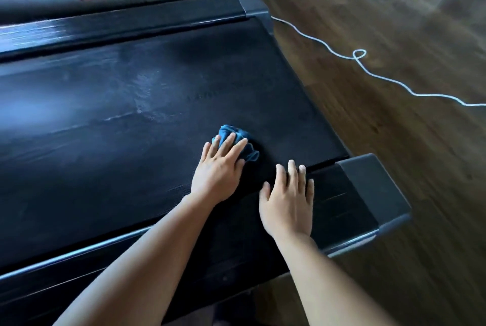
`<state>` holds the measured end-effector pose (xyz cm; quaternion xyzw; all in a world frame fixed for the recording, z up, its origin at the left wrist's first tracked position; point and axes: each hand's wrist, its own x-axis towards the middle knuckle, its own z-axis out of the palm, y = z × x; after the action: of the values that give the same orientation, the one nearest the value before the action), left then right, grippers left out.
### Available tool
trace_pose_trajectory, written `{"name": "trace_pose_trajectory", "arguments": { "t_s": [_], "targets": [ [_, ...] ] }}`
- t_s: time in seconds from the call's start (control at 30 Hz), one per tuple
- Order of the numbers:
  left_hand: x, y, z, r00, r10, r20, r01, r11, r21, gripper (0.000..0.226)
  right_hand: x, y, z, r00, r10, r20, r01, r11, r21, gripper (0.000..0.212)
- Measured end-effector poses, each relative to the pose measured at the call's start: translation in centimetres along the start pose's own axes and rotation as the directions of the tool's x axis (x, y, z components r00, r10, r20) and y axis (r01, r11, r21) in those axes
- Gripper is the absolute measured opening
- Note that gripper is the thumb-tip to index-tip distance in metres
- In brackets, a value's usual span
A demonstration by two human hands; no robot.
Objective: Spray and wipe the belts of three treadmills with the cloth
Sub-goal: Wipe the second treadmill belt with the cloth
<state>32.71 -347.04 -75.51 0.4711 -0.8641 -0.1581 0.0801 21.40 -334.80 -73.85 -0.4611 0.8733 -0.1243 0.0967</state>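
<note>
The left grip (pixel 218 167) presses flat, fingers straight, on the bunched blue cloth (pixel 234 133) under its fingertips on the treadmill belt (pixel 131 115). The right grip (pixel 288 202) rests open just beside it, on the side rail (pixel 339 194).

Soft daylight; glare on belt (pixel 136 94); motion blur, wide-angle bending at edges.

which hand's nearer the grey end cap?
Right. Right hand lies flat on the deck edge, just beside the grey end cap; left hand presses the blue cloth on the belt, farther away.
</note>
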Motion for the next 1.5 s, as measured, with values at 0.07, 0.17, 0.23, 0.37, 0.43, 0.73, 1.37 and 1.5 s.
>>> {"name": "trace_pose_trajectory", "arguments": {
  "t_s": [0.07, 0.17, 0.23, 0.37, 0.43, 0.73, 1.37, 1.5],
  "targets": [
    [-2.0, -1.5, -0.7, 0.990, -0.137, -0.027, 0.137, 0.990, -0.018, 0.056, -0.3, -1.1, 0.3, 0.999, -0.043, 0.003, 0.043, 0.999, 0.010, 0.051],
    [-4.7, -3.7, -1.7, 0.935, -0.354, -0.027, 0.349, 0.930, -0.114, 0.060, -0.4, -3.1, 0.7, 0.991, -0.126, -0.034, 0.128, 0.990, 0.062, 0.045],
    [-6.2, -5.0, -2.4, 0.900, -0.435, -0.020, 0.425, 0.888, -0.177, 0.062, -0.6, -4.7, 1.1, 0.982, -0.183, -0.046, 0.187, 0.978, 0.094, 0.043],
    [-9.2, -7.1, -3.7, 0.916, -0.400, -0.013, 0.379, 0.876, -0.297, 0.060, -1.4, -8.3, 1.7, 0.956, -0.295, 0.011, 0.289, 0.942, 0.170, 0.046],
    [-11.2, -8.2, -4.1, 0.939, -0.341, -0.039, 0.318, 0.907, -0.274, 0.057, -1.6, -10.1, 2.0, 0.940, -0.338, 0.035, 0.325, 0.924, 0.202, 0.047],
    [-20.2, -13.2, -4.9, 0.943, -0.300, -0.144, 0.307, 0.951, 0.035, 0.061, -1.7, -15.7, 4.1, 0.841, -0.532, 0.094, 0.511, 0.840, 0.183, 0.053],
    [-21.3, -13.5, -4.5, 0.897, -0.235, -0.375, 0.275, 0.960, 0.054, 0.011, -0.9, -18.2, 9.1, 0.832, -0.553, -0.044, 0.550, 0.814, 0.185, 0.055],
    [-21.3, -13.6, -4.3, 0.897, -0.238, -0.373, 0.274, 0.961, 0.046, 0.010, -0.8, -18.2, 9.4, 0.833, -0.551, -0.061, 0.548, 0.804, 0.230, 0.053]
  ]
}}
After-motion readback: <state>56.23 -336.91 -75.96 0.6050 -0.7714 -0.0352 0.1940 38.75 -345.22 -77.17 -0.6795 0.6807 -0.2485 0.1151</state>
